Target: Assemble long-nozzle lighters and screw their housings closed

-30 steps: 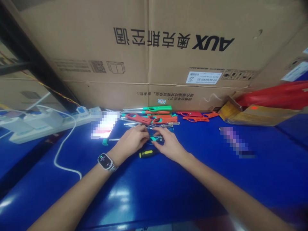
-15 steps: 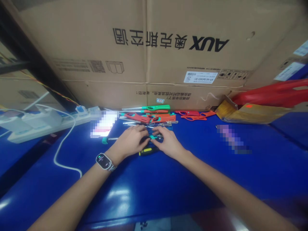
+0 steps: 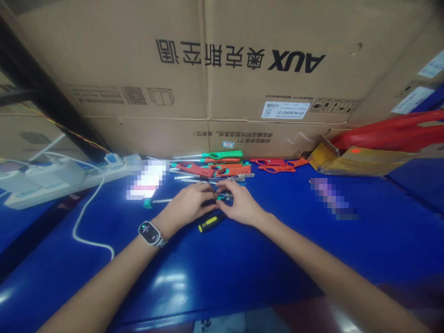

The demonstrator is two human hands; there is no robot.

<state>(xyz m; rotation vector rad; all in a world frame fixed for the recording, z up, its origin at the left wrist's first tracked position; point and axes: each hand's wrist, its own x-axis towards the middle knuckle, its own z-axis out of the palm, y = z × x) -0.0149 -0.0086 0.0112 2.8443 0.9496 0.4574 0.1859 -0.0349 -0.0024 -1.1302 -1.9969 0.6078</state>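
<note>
My left hand (image 3: 190, 201), with a watch on the wrist, has its fingers curled round the middle of a long-neck lighter (image 3: 225, 197). From the other side my right hand (image 3: 242, 203) pinches the same lighter, whose metal and green inner parts show between the hands. Its metal tube runs out to the left and ends in a green piece (image 3: 148, 203). Just below the fingers lies a screwdriver (image 3: 210, 223) with a black and yellow handle. Behind the hands are a green lighter (image 3: 227, 155), orange casings (image 3: 234, 170), and several thin metal parts (image 3: 189, 179).
Red casings (image 3: 274, 163) lie farther right, near a taped carton (image 3: 367, 162) and red plastic bag (image 3: 388, 132). A lit phone (image 3: 147, 178), white cable (image 3: 85, 215) and power strip (image 3: 38, 192) are at left. A large cardboard box (image 3: 236, 88) walls off the back of the blue table (image 3: 277, 273).
The screwdriver handle has tilted, its yellow end now lower and farther left. Both hands stay on the lighter, with the right fingers slightly shifted. The whole view has moved a little.
</note>
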